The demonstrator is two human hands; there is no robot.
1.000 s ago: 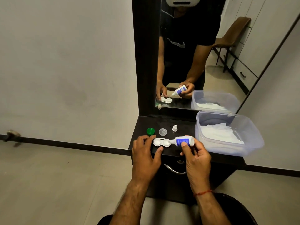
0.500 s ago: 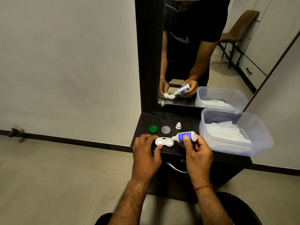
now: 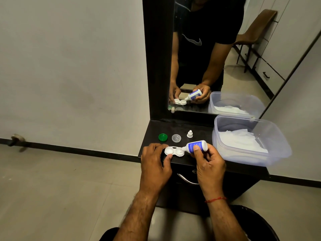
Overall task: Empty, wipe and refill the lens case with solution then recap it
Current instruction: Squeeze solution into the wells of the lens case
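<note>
Left hand (image 3: 153, 164) is pinching the white lens case (image 3: 174, 151) at its left well, fingers closed on it, case lying on the dark worktop (image 3: 199, 131) near the front edge. Right hand (image 3: 209, 163) is gripping the bottle (image 3: 195, 147), tipped, nozzle over the right well. Wells are uncapped; can't tell any liquid. Green cap (image 3: 163, 137), clear cap (image 3: 176, 138), small white cap (image 3: 189, 134) are sitting behind. Clear plastic tub (image 3: 278, 153) is holding crumpled white tissue (image 3: 240, 140).

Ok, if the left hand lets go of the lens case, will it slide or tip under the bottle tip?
The lens case looks like thin, light plastic, so it would probably skid on the glossy dark counter. Its low, flat, two-well shape makes tipping unlikely. The left hand pinning its end suggests it does shift easily under the bottle.
</note>
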